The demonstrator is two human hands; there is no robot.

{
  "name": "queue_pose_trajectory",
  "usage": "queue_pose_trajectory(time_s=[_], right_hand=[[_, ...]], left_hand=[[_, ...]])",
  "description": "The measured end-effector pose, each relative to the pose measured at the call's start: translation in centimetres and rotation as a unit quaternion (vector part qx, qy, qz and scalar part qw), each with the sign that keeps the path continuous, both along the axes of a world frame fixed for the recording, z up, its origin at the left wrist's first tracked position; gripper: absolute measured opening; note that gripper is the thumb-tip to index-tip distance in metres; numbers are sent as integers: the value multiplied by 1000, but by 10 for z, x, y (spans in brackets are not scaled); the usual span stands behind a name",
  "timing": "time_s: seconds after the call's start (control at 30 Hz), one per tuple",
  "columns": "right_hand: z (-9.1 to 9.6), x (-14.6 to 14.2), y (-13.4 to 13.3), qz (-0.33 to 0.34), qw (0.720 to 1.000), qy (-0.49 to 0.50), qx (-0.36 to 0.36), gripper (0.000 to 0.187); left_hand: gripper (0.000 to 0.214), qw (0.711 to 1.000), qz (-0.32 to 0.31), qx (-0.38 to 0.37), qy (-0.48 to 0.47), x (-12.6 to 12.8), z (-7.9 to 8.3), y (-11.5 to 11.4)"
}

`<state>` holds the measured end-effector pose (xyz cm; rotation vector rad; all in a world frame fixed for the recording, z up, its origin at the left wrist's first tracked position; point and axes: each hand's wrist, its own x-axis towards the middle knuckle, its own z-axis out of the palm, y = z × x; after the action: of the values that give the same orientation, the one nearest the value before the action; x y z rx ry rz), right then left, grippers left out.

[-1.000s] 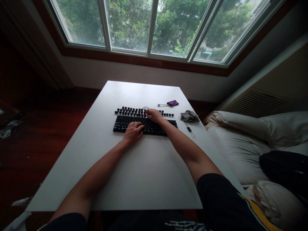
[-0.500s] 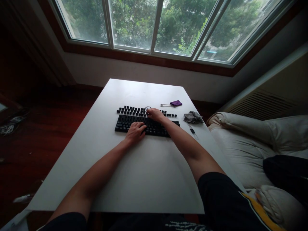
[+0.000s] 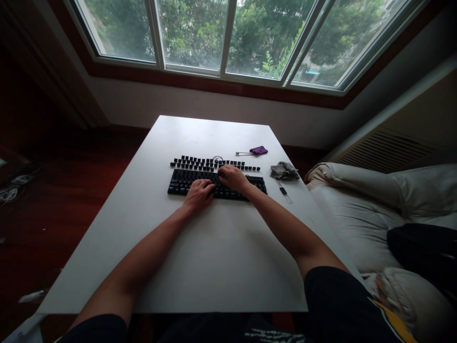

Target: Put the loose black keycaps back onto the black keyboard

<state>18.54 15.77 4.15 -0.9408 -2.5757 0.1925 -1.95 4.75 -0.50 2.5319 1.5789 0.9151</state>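
Observation:
A black keyboard (image 3: 185, 182) lies across the middle of the white table (image 3: 200, 252). Just behind it run rows of loose black keycaps (image 3: 194, 163). My left hand (image 3: 198, 192) rests on the keyboard's front middle, fingers curled down on it. My right hand (image 3: 233, 176) is over the keyboard's upper middle, fingers bent together as in a pinch; what they hold, if anything, is too small to see. A thin wire loop (image 3: 217, 158) lies behind the keycaps.
A purple-headed tool (image 3: 257, 150) lies at the back right of the table. A crumpled grey cloth (image 3: 283, 171) and a small clear-handled tool (image 3: 284, 192) sit near the right edge. A white cushion (image 3: 360, 209) is at the right, windows behind.
My right hand has come back from the row of loose keycaps to the keyboard. My left hand has stayed where it was.

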Motion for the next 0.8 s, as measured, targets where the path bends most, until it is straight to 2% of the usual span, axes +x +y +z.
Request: queue_pose_trajectory(time_s=[0.13,0.4,0.57,0.8], right_hand=[[-6,5,-6,16,999,40,-6,18],[-21,7,-3,-10,988,119,-97,13],[-23,1,-3,-43,986,97,-132,14],[-21,-3,-9,-45,993,46,-98,11]], left_hand=[[35,1000,6,0,10,1,1,-2],[37,1000,13,-10,14,4,5,-5],[44,999,29,-13,21,6,7,-6],[41,998,56,-15,28,7,8,-7]])
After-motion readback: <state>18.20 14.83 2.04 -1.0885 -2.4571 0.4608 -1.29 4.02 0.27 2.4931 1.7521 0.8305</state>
